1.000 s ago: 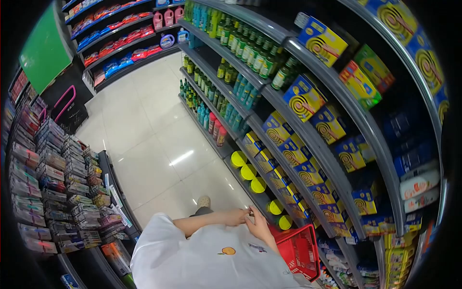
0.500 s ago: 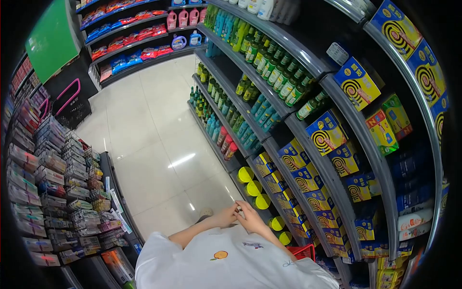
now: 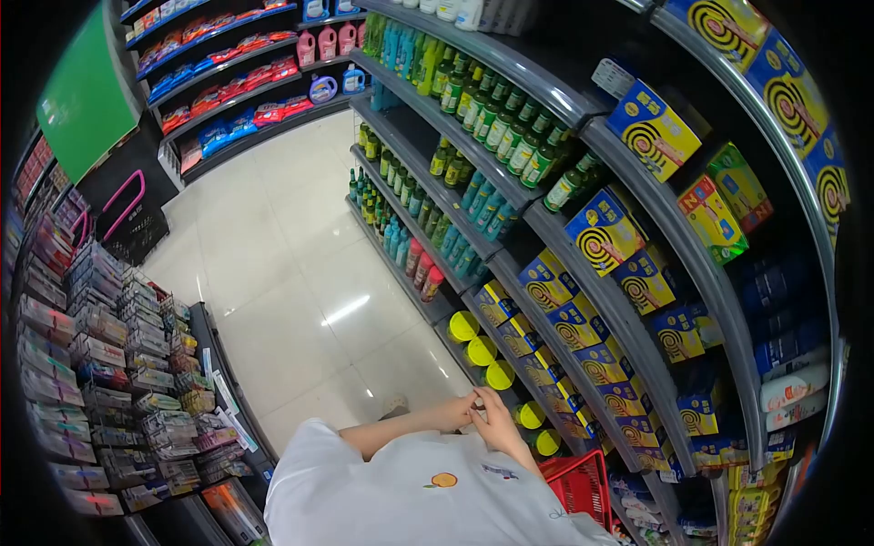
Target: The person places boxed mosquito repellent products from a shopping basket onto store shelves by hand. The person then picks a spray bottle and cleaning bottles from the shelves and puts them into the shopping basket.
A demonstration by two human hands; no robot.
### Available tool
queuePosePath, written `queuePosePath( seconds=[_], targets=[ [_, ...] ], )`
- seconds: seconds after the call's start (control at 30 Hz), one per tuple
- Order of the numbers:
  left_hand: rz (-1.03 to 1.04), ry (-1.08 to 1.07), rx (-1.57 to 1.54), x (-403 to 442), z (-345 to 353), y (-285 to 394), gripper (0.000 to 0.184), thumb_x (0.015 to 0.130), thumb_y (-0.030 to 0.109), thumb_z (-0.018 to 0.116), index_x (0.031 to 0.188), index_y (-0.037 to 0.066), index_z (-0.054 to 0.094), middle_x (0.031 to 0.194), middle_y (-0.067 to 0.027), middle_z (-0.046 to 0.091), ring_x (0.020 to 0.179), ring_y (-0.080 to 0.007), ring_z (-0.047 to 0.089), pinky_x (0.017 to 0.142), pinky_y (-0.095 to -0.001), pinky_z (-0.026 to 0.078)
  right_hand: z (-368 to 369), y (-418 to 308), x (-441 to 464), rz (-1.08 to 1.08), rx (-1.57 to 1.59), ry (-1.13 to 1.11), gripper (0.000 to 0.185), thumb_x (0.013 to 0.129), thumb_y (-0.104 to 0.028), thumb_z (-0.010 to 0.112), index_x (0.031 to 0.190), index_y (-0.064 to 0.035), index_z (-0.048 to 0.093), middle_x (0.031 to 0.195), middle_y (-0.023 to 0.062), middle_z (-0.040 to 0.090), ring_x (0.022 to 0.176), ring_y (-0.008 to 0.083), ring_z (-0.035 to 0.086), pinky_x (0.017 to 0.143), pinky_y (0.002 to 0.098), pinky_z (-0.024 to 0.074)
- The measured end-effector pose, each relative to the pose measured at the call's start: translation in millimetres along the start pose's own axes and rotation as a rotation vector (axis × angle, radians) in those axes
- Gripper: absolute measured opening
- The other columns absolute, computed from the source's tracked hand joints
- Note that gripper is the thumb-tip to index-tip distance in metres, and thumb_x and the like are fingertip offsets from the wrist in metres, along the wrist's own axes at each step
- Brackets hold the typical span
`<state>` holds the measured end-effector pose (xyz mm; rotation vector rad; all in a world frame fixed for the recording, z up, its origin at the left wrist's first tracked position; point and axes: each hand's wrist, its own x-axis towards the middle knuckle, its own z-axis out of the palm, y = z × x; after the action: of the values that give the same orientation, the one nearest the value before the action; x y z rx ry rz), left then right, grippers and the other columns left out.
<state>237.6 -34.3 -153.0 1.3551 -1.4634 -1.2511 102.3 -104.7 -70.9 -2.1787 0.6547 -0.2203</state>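
Both the left hand (image 3: 455,416) and the right hand (image 3: 494,419) were curled narrow, fingers touching, ahead of the white shirt (image 3: 391,487); whether anything small lay between them could not be told. Red basket (image 3: 581,484) was noted just beside the right forearm (image 3: 519,447), near yellow round containers (image 3: 500,375).

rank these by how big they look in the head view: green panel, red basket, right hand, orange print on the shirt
Largest to smallest, counting only what shows:
1. Green panel
2. Red basket, partly cut off by the shirt
3. Right hand
4. Orange print
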Motion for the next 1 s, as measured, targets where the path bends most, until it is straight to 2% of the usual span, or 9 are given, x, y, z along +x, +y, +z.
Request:
queuePosePath(
  seconds=[0.1,0.23,0.33,0.5,0.6,0.73,0.87,0.93,1.0],
  targets=[
    [-0.116,-0.175,-0.037,10,17,14,0.050,0.087,0.016,0.050,0.128,0.001,0.026,0.112,-0.0238,0.056,0.101,-0.0384,0.056,0.084,-0.0389,0.045,-2,14,-30,0.067,0.035,0.065,0.045,0.083,-0.012,0.057,0.124,0.0000,0.043,0.126,0.0230,0.043,0.113,0.0403,0.047,0.093,0.0397,0.0412],
    [-0.112,-0.259,-0.003,14,49,24,0.052,0.087,0.017,0.050,0.130,0.002,0.024,0.109,-0.0228,0.058,0.099,-0.0382,0.057,0.082,-0.0391,0.046,-3,27,-69,0.135,0.076,0.149,0.044,0.082,-0.011,0.058,0.123,-0.0001,0.044,0.125,0.0233,0.044,0.112,0.0397,0.048,0.093,0.0399,0.0413],
    [-0.095,-0.267,0.002,7,74,39,0.053,0.087,0.017,0.050,0.130,0.002,0.023,0.106,-0.0216,0.059,0.097,-0.0370,0.058,0.082,-0.0384,0.046,-4,34,-100,0.189,0.197,0.160,0.044,0.082,-0.011,0.058,0.122,-0.0004,0.045,0.124,0.0232,0.045,0.111,0.0396,0.049,0.092,0.0401,0.0417],
    [-0.031,-0.199,-0.046,0,141,34,0.052,0.088,0.012,0.050,0.130,0.000,0.023,0.102,-0.0199,0.059,0.094,-0.0326,0.059,0.081,-0.0364,0.046,-12,58,-152,0.122,0.123,0.144,0.045,0.082,-0.013,0.059,0.123,-0.0011,0.045,0.124,0.0241,0.045,0.110,0.0402,0.049,0.092,0.0403,0.0421],
    [-0.091,-0.260,-0.113,-4,178,22,0.053,0.087,0.010,0.051,0.131,0.000,0.023,0.102,-0.0195,0.059,0.094,-0.0294,0.059,0.082,-0.0356,0.045,-17,65,-188,0.111,0.123,0.106,0.045,0.082,-0.017,0.059,0.123,-0.0014,0.045,0.124,0.0237,0.046,0.111,0.0399,0.049,0.093,0.0403,0.0418],
    [-0.030,-0.159,-0.064,-30,217,30,0.056,0.086,0.019,0.055,0.132,0.001,0.028,0.104,-0.0166,0.058,0.088,-0.0253,0.058,0.076,-0.0357,0.046,-16,75,-228,0.141,0.140,0.064,0.046,0.083,-0.021,0.059,0.122,-0.0013,0.046,0.123,0.0218,0.048,0.112,0.0385,0.049,0.094,0.0400,0.0409],
    [-0.089,-0.208,-0.122,-56,241,41,0.057,0.086,0.020,0.055,0.133,0.002,0.028,0.105,-0.0152,0.056,0.092,-0.0241,0.057,0.080,-0.0346,0.045,0,89,-261,0.192,0.181,-0.034,0.045,0.083,-0.022,0.058,0.121,-0.0007,0.046,0.120,0.0220,0.050,0.107,0.0376,0.053,0.085,0.0394,0.0481],
    [-0.230,-0.312,-0.115,-65,242,53,0.062,0.087,0.021,0.056,0.136,0.002,0.024,0.109,-0.0163,0.055,0.095,-0.0249,0.057,0.085,-0.0347,0.043,11,92,-275,0.087,0.158,0.067,0.044,0.083,-0.021,0.058,0.120,-0.0006,0.046,0.119,0.0216,0.050,0.105,0.0374,0.054,0.081,0.0390,0.0496],
    [-0.247,-0.348,-0.153,-67,244,56,0.063,0.087,0.021,0.055,0.137,0.002,0.021,0.112,-0.0172,0.055,0.096,-0.0248,0.056,0.086,-0.0348,0.043,20,95,-284,0.072,0.154,0.112,0.043,0.083,-0.020,0.058,0.120,-0.0003,0.046,0.119,0.0211,0.051,0.103,0.0373,0.055,0.080,0.0391,0.0503]
  ],
)
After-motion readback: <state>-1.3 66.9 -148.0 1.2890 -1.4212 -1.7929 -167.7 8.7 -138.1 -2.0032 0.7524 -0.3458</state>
